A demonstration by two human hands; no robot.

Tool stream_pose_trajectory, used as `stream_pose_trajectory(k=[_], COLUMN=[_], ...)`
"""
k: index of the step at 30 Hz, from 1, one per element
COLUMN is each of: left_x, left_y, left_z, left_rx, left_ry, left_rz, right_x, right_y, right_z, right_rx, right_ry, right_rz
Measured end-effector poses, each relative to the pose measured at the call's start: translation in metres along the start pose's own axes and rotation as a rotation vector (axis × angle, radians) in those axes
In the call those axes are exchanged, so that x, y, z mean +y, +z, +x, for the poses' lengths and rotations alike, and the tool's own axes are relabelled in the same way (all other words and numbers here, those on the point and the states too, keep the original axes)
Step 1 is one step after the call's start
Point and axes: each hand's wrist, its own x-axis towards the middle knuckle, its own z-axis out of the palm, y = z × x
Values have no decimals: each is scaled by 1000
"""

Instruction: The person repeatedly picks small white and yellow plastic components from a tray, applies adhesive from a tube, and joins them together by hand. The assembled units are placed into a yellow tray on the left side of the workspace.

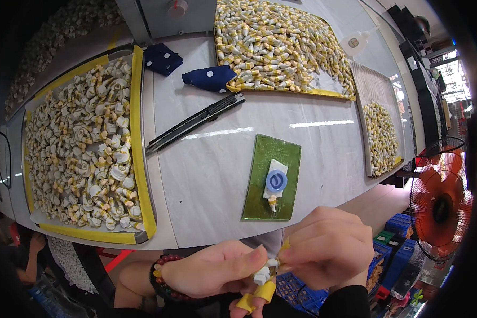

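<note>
My left hand (220,269) is closed on a small white moulded piece (262,275), pinched between thumb and fingers in front of the table edge. Yellow tape wraps some of its fingertips, and a beaded bracelet (161,273) circles the wrist. Against that piece, my right hand (331,246) is closed too, its fingertips pinching something small and partly hidden. Beyond my hands a green glass plate (257,196) lies on the table. On it rest a white block (270,190), a round blue item (276,180) with a swirl, and a small white-and-yellow part (273,203).
A yellow-taped tray (140,148) of white pieces stands at left. Another tray (323,94) of small yellow-and-white parts is at the back, a smaller tray (363,135) at right. A black utility knife (193,123), blue dotted cloths (206,78) and a white bottle (355,42) lie on the table.
</note>
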Motion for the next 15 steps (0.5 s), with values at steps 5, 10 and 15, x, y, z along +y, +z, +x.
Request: stream_pose_trajectory(k=[5, 10, 15], left_x=[8, 13, 11], left_y=[9, -6, 6], left_z=[0, 3, -2], left_rx=[35, -172, 86], left_ry=[-74, -151, 396], left_rz=[-45, 102, 622], right_x=[2, 2, 4], right_y=[1, -1, -8], right_z=[-2, -6, -6], right_rx=[9, 13, -18], right_ry=[-13, -106, -322], right_rz=[6, -28, -96])
